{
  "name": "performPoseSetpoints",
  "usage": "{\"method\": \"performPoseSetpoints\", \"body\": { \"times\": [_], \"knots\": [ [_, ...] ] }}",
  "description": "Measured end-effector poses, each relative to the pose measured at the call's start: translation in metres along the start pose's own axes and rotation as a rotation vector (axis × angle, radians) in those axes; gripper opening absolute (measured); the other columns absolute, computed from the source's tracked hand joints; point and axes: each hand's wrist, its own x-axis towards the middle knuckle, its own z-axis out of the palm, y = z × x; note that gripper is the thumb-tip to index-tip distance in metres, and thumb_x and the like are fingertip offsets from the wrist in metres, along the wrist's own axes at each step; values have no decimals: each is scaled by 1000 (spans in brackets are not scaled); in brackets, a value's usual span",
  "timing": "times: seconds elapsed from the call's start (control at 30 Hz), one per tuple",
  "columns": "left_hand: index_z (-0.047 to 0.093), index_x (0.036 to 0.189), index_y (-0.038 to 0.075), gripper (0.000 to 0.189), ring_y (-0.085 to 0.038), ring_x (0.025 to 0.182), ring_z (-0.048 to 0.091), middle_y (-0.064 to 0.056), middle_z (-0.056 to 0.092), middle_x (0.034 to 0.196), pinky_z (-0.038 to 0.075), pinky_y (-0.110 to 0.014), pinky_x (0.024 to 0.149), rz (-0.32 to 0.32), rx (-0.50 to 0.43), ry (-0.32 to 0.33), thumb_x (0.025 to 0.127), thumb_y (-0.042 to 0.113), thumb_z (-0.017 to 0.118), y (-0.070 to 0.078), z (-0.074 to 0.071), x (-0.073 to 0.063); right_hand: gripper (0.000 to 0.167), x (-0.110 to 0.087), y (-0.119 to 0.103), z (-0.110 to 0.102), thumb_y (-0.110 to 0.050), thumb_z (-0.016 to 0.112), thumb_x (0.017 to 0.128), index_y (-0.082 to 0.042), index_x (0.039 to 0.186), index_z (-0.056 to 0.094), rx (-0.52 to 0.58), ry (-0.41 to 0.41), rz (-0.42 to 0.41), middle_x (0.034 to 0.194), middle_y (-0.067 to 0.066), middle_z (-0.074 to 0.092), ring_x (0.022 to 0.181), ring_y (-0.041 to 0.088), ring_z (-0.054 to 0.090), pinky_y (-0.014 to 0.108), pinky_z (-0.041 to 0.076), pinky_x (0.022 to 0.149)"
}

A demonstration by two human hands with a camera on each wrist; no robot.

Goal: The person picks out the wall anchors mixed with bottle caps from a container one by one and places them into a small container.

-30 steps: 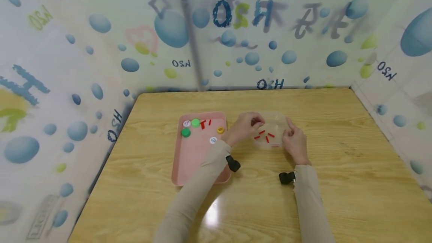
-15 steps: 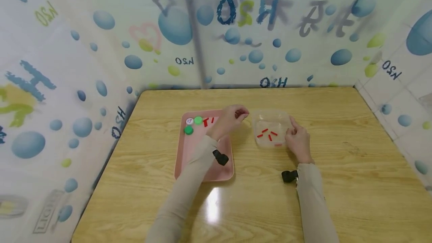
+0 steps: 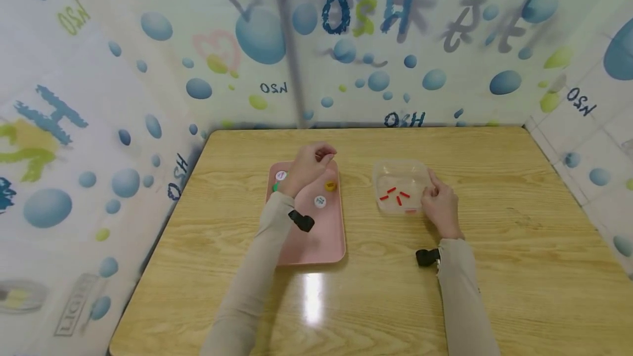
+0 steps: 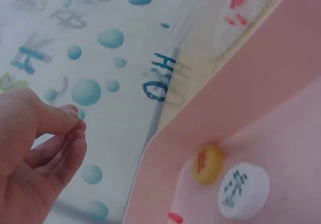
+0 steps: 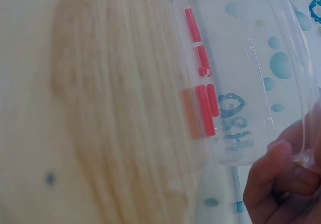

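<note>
My left hand (image 3: 305, 168) is raised over the far part of the pink tray (image 3: 318, 240), thumb and forefinger pinched together. A trace of red shows at its fingertips in the head view, a small red stick mostly hidden by the fingers. With thumb and curled fingers, my right hand (image 3: 441, 207) grips the right rim of a clear plastic container (image 3: 401, 172). Several red sticks (image 5: 204, 111) lie in that container. In the tray are a yellow cap (image 4: 208, 164) and a white cap (image 4: 244, 191) with dark marks. One red stick (image 4: 175, 217) lies near them.
Another white cap (image 3: 281, 176) and part of a green cap (image 3: 276, 187) show in the tray's far left corner, beside my left wrist. The wooden table (image 3: 376, 295) ends at a patterned wall covering (image 3: 356, 87) behind and at both sides.
My left hand has moved left from over the container to above the tray, now covering the red sticks there. The right hand keeps its grip on the container. The head view has shifted slightly.
</note>
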Motion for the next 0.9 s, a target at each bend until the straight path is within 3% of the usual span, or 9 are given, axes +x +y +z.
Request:
{"method": "performPoseSetpoints", "body": {
  "times": [0.17, 0.37, 0.57, 0.9],
  "knots": [
    [70, 113, 11, 16, -29, 96, 66, -17, 69, 110, 56, -36, 85, -23, 7, 10, 103, 14, 58, -6, -8, -7, 56, -1, -4, -1, -8, 43, 97, -9, 153, 43, 22, -9, 13, 56, -6, 29, 49, 8, 24, 25, 28, 46],
    [69, 115, 4, 18, -39, 97, 66, -21, 69, 111, 54, -32, 77, -44, -25, 18, 103, 11, 59, -16, -14, -14, 56, -2, -4, 0, -8, 42, 98, -10, 154, 41, 22, -26, 20, 56, -7, 29, 49, 7, 23, 25, 28, 46],
    [68, 119, 1, 22, -40, 98, 66, -18, 70, 113, 54, -34, 73, -84, -44, 30, 103, 12, 58, -24, -20, -21, 55, -2, -1, 0, -10, 43, 99, -10, 154, 42, -3, -20, 20, 57, -6, 29, 50, 8, 26, 26, 29, 47],
    [73, 113, 12, 17, -20, 95, 68, -4, 74, 107, 56, -39, 88, -169, 157, 105, 100, 19, 65, -38, -27, -29, 55, -2, -3, 0, -10, 42, 99, -10, 155, 40, -8, -33, 31, 57, -7, 30, 49, 8, 26, 26, 29, 46]
  ]
}}
